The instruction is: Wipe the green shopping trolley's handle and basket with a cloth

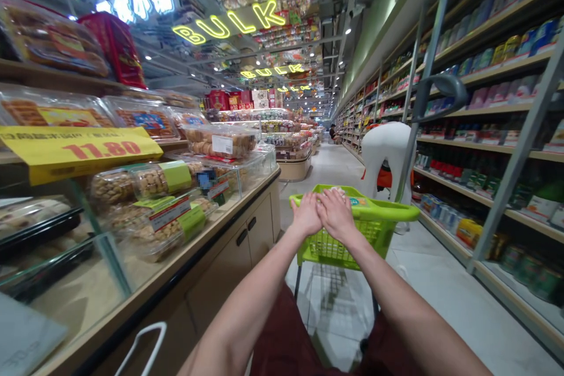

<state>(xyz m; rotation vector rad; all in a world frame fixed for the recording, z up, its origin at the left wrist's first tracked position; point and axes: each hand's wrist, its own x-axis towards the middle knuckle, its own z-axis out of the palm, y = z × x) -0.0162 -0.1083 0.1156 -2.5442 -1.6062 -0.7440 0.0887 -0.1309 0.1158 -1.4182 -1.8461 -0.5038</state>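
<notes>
A green shopping cart stands just in front of me. My left hand rests on the left part of its handle, fingers curled over the top. My right hand lies right beside it, touching it, also curled over the handle. Something small and whitish shows at the fingertips of my right hand, too small to make out. To the left, clear boxes of baked snacks sit behind low glass, under a yellow price sign.
Shelves of cans and bottles line the right side, with a metal ladder against them. A white animal-shaped figure stands beyond the cart. The wooden counter runs along the left. A person is far down the aisle.
</notes>
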